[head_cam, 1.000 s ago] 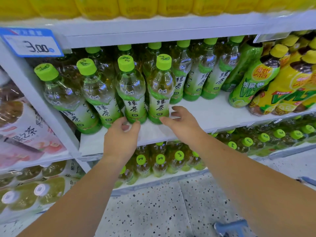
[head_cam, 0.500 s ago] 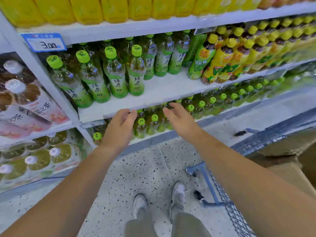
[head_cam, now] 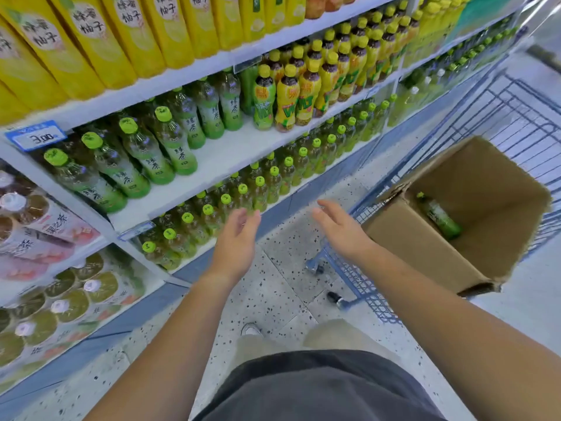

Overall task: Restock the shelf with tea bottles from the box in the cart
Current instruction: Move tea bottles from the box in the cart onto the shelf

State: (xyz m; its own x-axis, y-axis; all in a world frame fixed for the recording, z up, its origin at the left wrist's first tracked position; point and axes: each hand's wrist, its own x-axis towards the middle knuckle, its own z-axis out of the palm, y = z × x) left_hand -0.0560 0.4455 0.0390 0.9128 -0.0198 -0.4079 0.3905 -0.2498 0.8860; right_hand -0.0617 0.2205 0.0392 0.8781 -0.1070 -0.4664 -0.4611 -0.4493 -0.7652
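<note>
Between the shelf [head_cam: 233, 151] and the cart [head_cam: 513, 113], in the head view, both hands hung in the air above the speckled floor [head_cam: 273, 287]. The left hand [head_cam: 235, 238] was empty, its fingers loosely extended and its palm turned inward. The right hand [head_cam: 340, 230] was likewise empty, fingers relaxed and spread, palm facing the left one; the two were apart and touched nothing.

To the right of the right hand, a cardboard box [head_cam: 425, 253] stood open in the blue wire cart. One green tea bottle [head_cam: 440, 218] lay on its side at the bottom of the box, cap pointing toward the far wall.

On the white shelf, green tea bottles [head_cam: 173, 141] with lime caps stood in rows at the left, with bare shelf surface in front of the rows further right. Just beside them to the right stood yellow-labelled bottles [head_cam: 287, 98]. A blue price tag [head_cam: 36, 138] was fixed to the edge of the shelf above. More green-capped bottles [head_cam: 243, 196] filled the shelf below, near the left hand.
</note>
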